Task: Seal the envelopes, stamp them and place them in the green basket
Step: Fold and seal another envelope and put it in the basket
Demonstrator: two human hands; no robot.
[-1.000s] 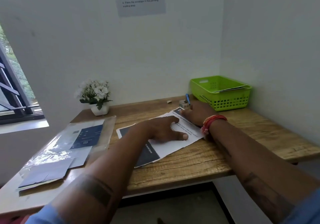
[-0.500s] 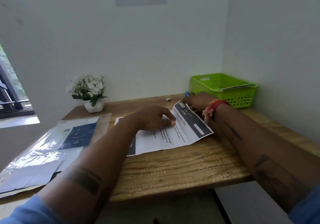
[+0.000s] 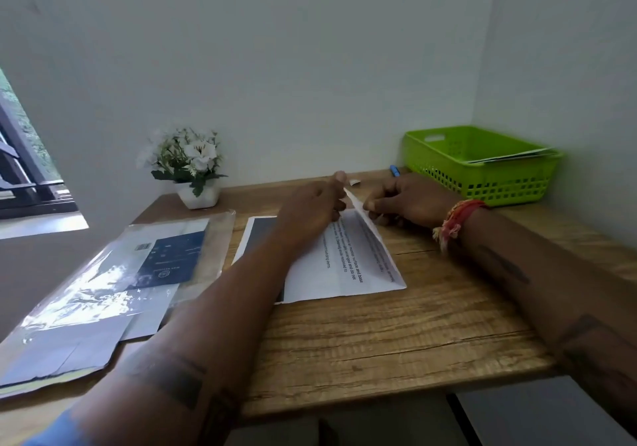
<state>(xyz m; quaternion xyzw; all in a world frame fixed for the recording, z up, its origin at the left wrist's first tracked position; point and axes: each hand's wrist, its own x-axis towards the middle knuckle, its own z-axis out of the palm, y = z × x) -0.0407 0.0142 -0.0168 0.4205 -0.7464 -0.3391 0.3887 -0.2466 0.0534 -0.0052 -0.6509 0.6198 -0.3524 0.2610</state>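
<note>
The sheet (image 3: 341, 256) was lying on the desk (image 3: 396, 335), mid-fold. Half a second before, its right end was only curling up with the dark printed band showing; now that end stood up as a raised flap, white side out, leaning over the middle of the page. A second before, the whole thing lay flat under both palms. The view had also dipped lower, so the wall notice was nearly out of the top edge.

The right hand (image 3: 410, 202) was at the far right corner of the sheet, fingers pinched on the top edge of the flap. The left hand (image 3: 310, 213) sat on the sheet's far middle, fingers curled shut around the same raised edge from the other side, thumb sticking up. So the paper was between and under both hands, the near end stretching back toward the person.

The basket (image 3: 482, 183) was in the far right corner, well apart from the sheet, with some flat paper already in it. A blue pen (image 3: 394, 171) lay just left of it, behind the right hand, and a small white scrap (image 3: 355, 181) beside that. On the left were a plastic sleeve (image 3: 113, 273) with dark printed pages, and a flower pot (image 3: 196, 195) by the wall.
</note>
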